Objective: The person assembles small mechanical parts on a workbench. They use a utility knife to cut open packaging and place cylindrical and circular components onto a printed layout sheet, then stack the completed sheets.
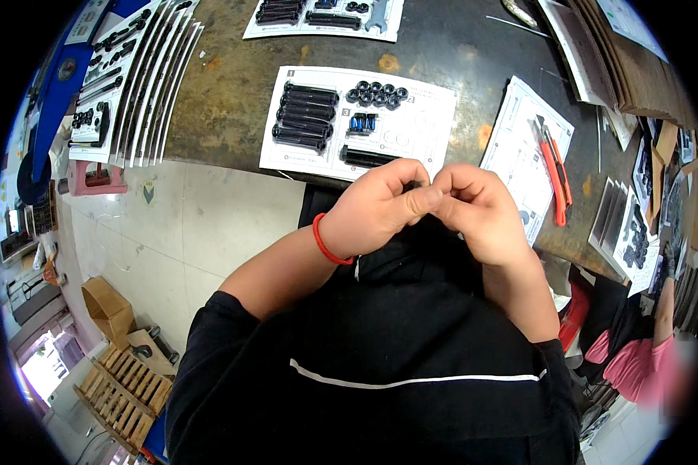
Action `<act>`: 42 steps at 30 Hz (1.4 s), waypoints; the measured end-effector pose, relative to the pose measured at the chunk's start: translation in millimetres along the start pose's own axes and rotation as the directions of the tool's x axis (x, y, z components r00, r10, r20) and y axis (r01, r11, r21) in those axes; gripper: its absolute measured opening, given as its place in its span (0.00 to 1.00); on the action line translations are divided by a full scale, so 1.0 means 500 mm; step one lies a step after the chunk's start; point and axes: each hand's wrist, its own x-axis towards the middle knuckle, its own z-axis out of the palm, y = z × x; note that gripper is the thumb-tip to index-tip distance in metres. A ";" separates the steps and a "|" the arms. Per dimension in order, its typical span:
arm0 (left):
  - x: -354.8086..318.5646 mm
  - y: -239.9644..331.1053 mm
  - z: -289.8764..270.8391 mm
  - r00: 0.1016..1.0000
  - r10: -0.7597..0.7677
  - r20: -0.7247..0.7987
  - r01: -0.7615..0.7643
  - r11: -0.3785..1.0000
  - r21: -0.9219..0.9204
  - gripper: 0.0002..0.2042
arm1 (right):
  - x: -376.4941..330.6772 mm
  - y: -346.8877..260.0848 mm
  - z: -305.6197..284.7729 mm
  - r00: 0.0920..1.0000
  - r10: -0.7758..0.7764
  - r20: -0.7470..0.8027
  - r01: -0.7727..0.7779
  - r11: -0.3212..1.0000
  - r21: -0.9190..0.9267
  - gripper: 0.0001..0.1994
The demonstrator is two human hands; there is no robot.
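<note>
Bolts (306, 116) and nuts (376, 94) are being carried by a card (436, 136) on the tabletop (233, 101). By its lower edge, in the left hand (376, 205) and the right hand (481, 213), the grip is being pressed together; whether anything is being pinched cannot be told.

We make out small printed numerals (291, 73) on the central white hardware card (415, 139); its finer lettering (296, 153), like that on the white sheet (513, 139) to its right, is too small for us to read.

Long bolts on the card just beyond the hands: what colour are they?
Black; the long bolts show best in the head view.
</note>
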 end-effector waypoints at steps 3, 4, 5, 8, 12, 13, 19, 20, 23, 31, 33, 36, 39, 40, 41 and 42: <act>-0.005 -0.001 0.009 0.997 -0.074 0.031 0.080 0.913 -0.401 0.13 | -0.001 0.013 -0.005 0.998 -0.028 0.060 0.010 0.961 0.278 0.04; -0.006 -0.009 0.018 0.997 -0.074 0.000 0.064 0.873 -0.484 0.13 | 0.000 0.021 -0.005 0.998 -0.046 0.053 0.028 0.953 0.300 0.04; -0.006 -0.015 0.024 0.997 -0.076 -0.032 0.045 0.825 -0.563 0.13 | 0.001 0.028 -0.005 0.997 -0.064 0.047 0.046 0.945 0.322 0.04; -0.002 -0.019 0.025 0.998 -0.065 -0.021 0.039 0.796 -0.604 0.13 | 0.001 0.047 0.002 0.991 -0.136 -0.012 0.132 0.930 0.342 0.03; -0.004 -0.008 0.015 0.992 -0.084 0.097 0.123 0.827 -0.549 0.12 | -0.004 0.055 -0.007 0.985 -0.174 0.014 0.159 0.925 0.345 0.04; -0.009 -0.004 0.011 0.987 -0.083 0.136 0.143 0.834 -0.532 0.11 | -0.007 0.055 -0.010 0.985 -0.166 0.043 0.138 0.918 0.372 0.05; -0.028 -0.010 0.004 0.967 -0.174 0.185 0.243 0.848 -0.472 0.12 | -0.024 0.058 -0.021 0.982 -0.173 0.080 0.144 0.948 0.285 0.05; -0.027 -0.012 0.006 0.971 -0.196 0.133 0.235 0.871 -0.431 0.13 | -0.026 0.053 -0.021 0.978 -0.204 0.046 0.192 0.962 0.194 0.05; -0.025 -0.019 0.006 0.971 -0.235 0.031 0.237 0.956 -0.173 0.17 | -0.041 0.035 -0.021 0.973 -0.229 0.038 0.231 0.971 -0.056 0.05; -0.032 -0.029 0.033 0.892 -0.201 0.405 0.363 0.852 -0.378 0.12 | -0.064 0.080 -0.025 0.942 -0.291 0.165 0.235 0.927 0.293 0.07; -0.033 -0.027 0.044 0.869 -0.197 0.453 0.368 0.871 -0.326 0.12 | -0.076 0.098 -0.029 0.918 -0.361 0.161 0.292 0.895 0.338 0.07; -0.026 -0.019 0.064 0.811 -0.309 0.497 0.477 0.842 -0.254 0.09 | -0.112 0.117 -0.038 0.953 -0.262 0.151 0.107 0.760 0.641 0.07; -0.020 -0.022 0.067 0.766 -0.396 0.507 0.488 0.871 -0.057 0.10 | -0.146 0.130 -0.051 0.932 -0.357 0.069 0.223 0.712 0.666 0.09; -0.014 -0.025 0.061 0.750 -0.404 0.524 0.470 0.883 0.008 0.12 | -0.168 0.136 -0.067 0.924 -0.383 0.012 0.274 0.681 0.679 0.10; -0.010 -0.029 0.062 0.756 -0.431 0.492 0.459 0.885 0.071 0.11 | -0.198 0.133 -0.091 0.926 -0.372 -0.067 0.328 0.703 0.631 0.11; -0.010 -0.034 0.064 0.766 -0.455 0.453 0.444 0.885 0.138 0.10 | -0.236 0.134 -0.126 0.932 -0.344 -0.111 0.347 0.761 0.549 0.11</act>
